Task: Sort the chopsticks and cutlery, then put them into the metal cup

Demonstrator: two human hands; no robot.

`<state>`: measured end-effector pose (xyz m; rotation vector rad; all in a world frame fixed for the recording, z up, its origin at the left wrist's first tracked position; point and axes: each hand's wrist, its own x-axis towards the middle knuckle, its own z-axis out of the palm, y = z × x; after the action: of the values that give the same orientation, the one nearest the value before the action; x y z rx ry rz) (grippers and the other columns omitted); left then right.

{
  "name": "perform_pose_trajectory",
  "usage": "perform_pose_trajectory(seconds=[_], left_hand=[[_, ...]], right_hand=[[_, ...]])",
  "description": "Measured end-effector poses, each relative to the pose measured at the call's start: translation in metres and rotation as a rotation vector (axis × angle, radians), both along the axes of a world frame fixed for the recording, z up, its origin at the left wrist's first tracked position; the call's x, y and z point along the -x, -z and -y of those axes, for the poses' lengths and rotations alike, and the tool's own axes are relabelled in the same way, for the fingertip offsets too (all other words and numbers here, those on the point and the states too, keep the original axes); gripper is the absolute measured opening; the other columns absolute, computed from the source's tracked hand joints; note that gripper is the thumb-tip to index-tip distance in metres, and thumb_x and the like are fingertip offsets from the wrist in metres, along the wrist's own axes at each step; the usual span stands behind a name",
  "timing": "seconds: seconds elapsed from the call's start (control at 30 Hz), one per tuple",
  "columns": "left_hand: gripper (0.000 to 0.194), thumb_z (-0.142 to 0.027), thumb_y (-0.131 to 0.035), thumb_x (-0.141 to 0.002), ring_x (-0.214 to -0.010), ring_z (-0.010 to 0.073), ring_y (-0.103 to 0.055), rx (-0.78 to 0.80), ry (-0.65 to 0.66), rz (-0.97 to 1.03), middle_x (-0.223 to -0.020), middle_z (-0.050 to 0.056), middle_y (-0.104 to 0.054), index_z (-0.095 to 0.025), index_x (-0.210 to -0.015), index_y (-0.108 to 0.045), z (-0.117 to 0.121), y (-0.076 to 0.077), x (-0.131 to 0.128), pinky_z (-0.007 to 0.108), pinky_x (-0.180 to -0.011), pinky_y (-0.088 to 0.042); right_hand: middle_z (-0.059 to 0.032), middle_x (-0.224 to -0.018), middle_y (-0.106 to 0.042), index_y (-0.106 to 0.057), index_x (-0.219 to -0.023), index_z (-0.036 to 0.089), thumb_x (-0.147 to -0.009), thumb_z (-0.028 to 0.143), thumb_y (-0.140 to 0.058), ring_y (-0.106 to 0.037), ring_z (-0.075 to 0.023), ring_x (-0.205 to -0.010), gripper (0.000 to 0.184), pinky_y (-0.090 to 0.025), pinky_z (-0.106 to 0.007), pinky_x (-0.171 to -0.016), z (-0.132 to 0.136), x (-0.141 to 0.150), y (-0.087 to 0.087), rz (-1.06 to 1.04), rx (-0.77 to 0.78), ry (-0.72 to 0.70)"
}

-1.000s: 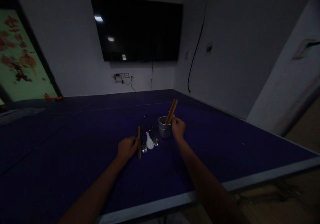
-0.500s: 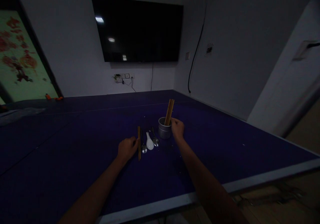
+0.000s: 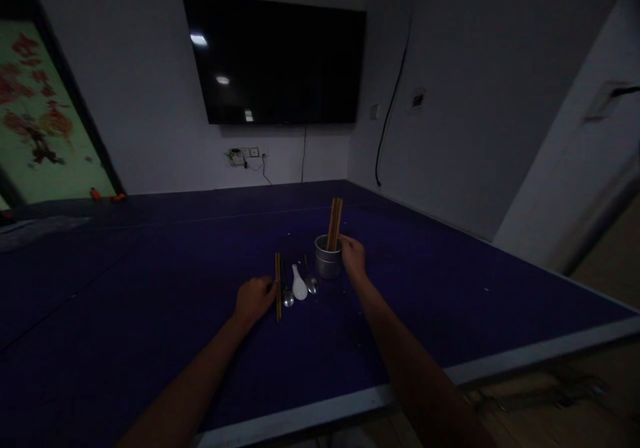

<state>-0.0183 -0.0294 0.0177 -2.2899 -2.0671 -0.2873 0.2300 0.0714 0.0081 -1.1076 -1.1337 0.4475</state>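
Note:
A pair of wooden chopsticks (image 3: 279, 301) lies lengthwise on the dark purple tabletop. My left hand (image 3: 256, 296) rests beside it, fingers curled in and their tips against the chopsticks. Just to the right lie a metal spoon (image 3: 289, 299), a white soup spoon (image 3: 299, 289) and another metal spoon (image 3: 312, 284). A grey metal utensil holder (image 3: 328, 263) stands upright beyond them, with a bundle of chopsticks (image 3: 335, 221) in it. My right hand (image 3: 353, 257) is closed at the holder's right rim; its fingertips are partly hidden.
The large purple table (image 3: 165, 275) has a pale front edge (image 3: 350, 405). Clear plastic (image 3: 40, 228) and orange objects (image 3: 107, 195) lie at the far left. A television (image 3: 280, 61) hangs on the wall above sockets (image 3: 245, 155), and a black cable (image 3: 393, 101) runs down the corner.
The bundle in the holder has swung left and stands more upright. The holder and my right hand have shifted slightly left. My left hand and the spoons look unchanged.

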Motion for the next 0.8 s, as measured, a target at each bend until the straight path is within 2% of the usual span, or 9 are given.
perform_pose_trajectory(seconds=[0.17,0.37,0.63,0.7,0.8], left_hand=[[0.047,-0.045,-0.028,-0.089,-0.078,0.0181,-0.063,0.022,0.030,-0.001,-0.078,0.008,-0.068,-0.019,-0.084,-0.066,-0.001,0.002,0.000,0.024,-0.063,-0.039],[0.045,-0.045,-0.030,-0.089,-0.078,0.0175,-0.063,0.040,0.062,0.011,-0.079,0.006,-0.068,-0.019,-0.083,-0.067,0.000,0.002,-0.001,0.024,-0.063,-0.039],[0.031,-0.037,-0.036,-0.088,-0.083,0.0168,-0.062,-0.024,0.104,0.080,-0.087,0.005,-0.067,-0.021,-0.095,-0.062,0.000,0.002,-0.002,0.025,-0.070,-0.042],[0.028,-0.033,-0.038,-0.087,-0.086,0.0161,-0.061,-0.080,0.162,0.134,-0.092,0.004,-0.065,-0.021,-0.098,-0.060,-0.001,0.005,-0.001,0.025,-0.073,-0.042],[0.025,-0.027,-0.037,-0.087,-0.091,0.0159,-0.057,-0.174,0.248,0.186,-0.094,0.005,-0.062,-0.020,-0.094,-0.060,-0.003,0.008,0.001,0.026,-0.078,-0.043]], right_hand=[[-0.0105,-0.094,-0.071,-0.070,-0.090,0.016,-0.081,0.043,-0.041,-0.065,-0.0225,-0.088,0.041,-0.048,-0.034,-0.079,-0.002,-0.001,0.000,0.019,0.020,-0.008],[-0.0123,-0.089,-0.071,-0.070,-0.093,0.014,-0.084,0.057,-0.031,-0.065,-0.0236,-0.086,0.058,-0.048,-0.033,-0.075,0.002,0.000,0.000,0.082,0.061,-0.005],[-0.0139,-0.094,-0.070,-0.068,-0.097,0.014,-0.086,0.061,-0.021,-0.065,-0.0223,-0.087,0.067,-0.047,-0.032,-0.076,0.004,0.001,0.000,0.123,0.094,0.001],[-0.0146,-0.097,-0.069,-0.067,-0.100,0.014,-0.088,0.058,-0.019,-0.064,-0.0227,-0.091,0.067,-0.046,-0.033,-0.079,0.008,0.002,-0.002,0.153,0.075,0.057],[-0.0154,-0.105,-0.066,-0.062,-0.110,0.013,-0.092,0.051,-0.017,-0.060,-0.0233,-0.100,0.062,-0.044,-0.037,-0.085,0.019,0.002,-0.012,0.227,-0.043,0.252]])
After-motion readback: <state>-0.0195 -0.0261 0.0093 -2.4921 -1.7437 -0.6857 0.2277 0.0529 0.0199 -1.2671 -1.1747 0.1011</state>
